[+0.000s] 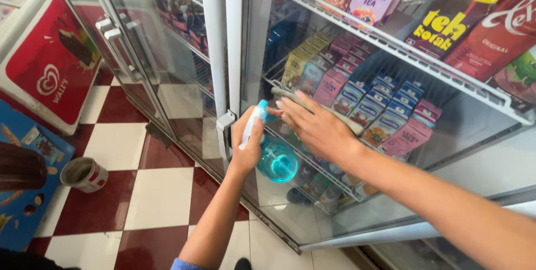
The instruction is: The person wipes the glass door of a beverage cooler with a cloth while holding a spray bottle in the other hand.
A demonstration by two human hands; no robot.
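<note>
My left hand point(246, 146) grips a spray bottle point(276, 161) of blue liquid by its neck, the white and blue nozzle up against the glass door point(469, 141) of a drinks fridge. My right hand point(316, 128) lies flat on that glass just right of the nozzle, pressing a pale cloth point(326, 109) whose edge shows past the fingers. Behind the glass stand rows of small drink cartons point(373, 102) on wire shelves.
A second glass-door fridge point(162, 52) stands to the left. The floor has red and white tiles point(162, 197). A small tin can point(84, 174) sits on the floor beside a red and a blue freezer chest point(47, 69) at the far left.
</note>
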